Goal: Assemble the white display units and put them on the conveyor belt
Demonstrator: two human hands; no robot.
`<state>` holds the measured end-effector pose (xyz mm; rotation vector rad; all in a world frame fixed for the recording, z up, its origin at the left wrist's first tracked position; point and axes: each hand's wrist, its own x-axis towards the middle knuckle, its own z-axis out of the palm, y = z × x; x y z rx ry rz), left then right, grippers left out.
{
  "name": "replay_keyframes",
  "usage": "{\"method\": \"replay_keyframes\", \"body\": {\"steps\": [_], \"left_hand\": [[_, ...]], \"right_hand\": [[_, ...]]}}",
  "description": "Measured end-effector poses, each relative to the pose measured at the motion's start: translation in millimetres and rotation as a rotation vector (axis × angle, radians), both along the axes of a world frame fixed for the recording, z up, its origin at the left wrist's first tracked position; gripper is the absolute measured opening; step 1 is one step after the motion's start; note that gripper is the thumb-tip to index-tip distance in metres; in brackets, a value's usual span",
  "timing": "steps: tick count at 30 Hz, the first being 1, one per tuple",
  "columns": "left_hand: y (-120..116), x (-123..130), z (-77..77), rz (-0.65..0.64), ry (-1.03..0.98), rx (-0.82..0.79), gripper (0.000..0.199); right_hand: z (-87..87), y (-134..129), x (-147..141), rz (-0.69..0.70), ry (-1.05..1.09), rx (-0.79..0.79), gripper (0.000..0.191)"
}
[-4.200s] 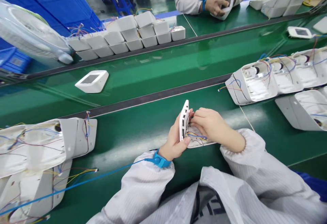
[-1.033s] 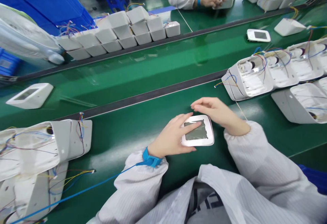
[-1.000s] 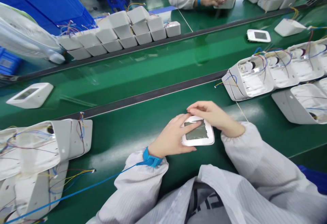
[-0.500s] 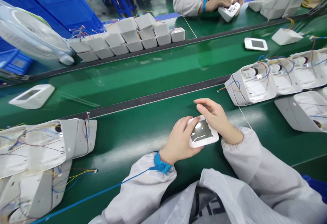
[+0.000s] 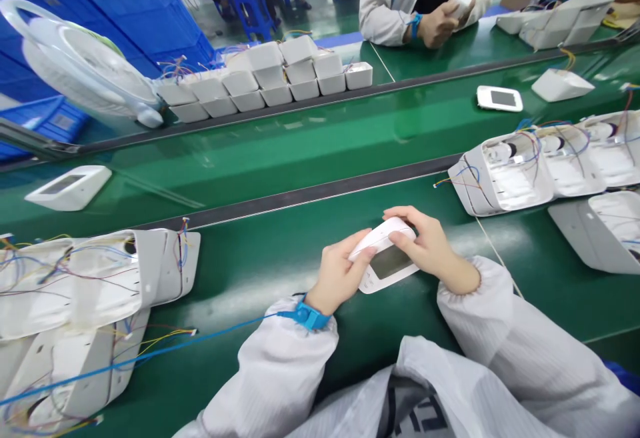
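Between my two hands is a white plastic device with a grey display screen (image 5: pixel 391 263), tilted above the green bench. My left hand (image 5: pixel 340 268) grips its left side, thumb on the front near the screen. My right hand (image 5: pixel 425 241) holds its upper right, with the thumb across the front edge and the fingers behind. Small markings show on the device's lower left corner. A blue wrist strap (image 5: pixel 311 316) with a blue cord circles my left wrist.
White housings with loose wires stand at left (image 5: pixel 170 271) and right (image 5: pixel 520 171). A conveyor (image 5: pixel 300 158) crosses ahead, carrying screened units (image 5: pixel 70 188) (image 5: pixel 500 98). Beyond it are stacked housings (image 5: pixel 270 75), a fan (image 5: pixel 85 58) and a co-worker's hands (image 5: pixel 443 21) holding a white part.
My right hand has closed onto the device, which is now tilted with its upper edge showing. The screen's bright reflection is gone. The co-worker has turned and raised their white part.
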<state>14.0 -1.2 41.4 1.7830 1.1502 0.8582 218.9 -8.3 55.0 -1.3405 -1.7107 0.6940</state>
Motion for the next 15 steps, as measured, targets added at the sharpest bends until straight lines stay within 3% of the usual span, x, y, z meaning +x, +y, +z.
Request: {"method": "replay_keyframes", "body": {"steps": [3, 6, 10, 15], "left_hand": [[-3, 2, -1.0, 0.038, 0.021, 0.055, 0.035], [-6, 2, 0.7, 0.009, 0.068, 0.14, 0.036], [-9, 1, 4.4, -0.053, 0.158, 0.274, 0.04], [-14, 3, 5.5, -0.077, 0.205, 0.311, 0.043]], "right_hand": [[2.1, -1, 0, 0.008, 0.002, -0.073, 0.043], [6.5, -5, -4, -0.067, -0.013, -0.118, 0.049], [10.4, -9, -9, -0.145, -0.132, -0.033, 0.039], [10.1, -4, -4, -0.089, -0.203, 0.036, 0.037]]}}
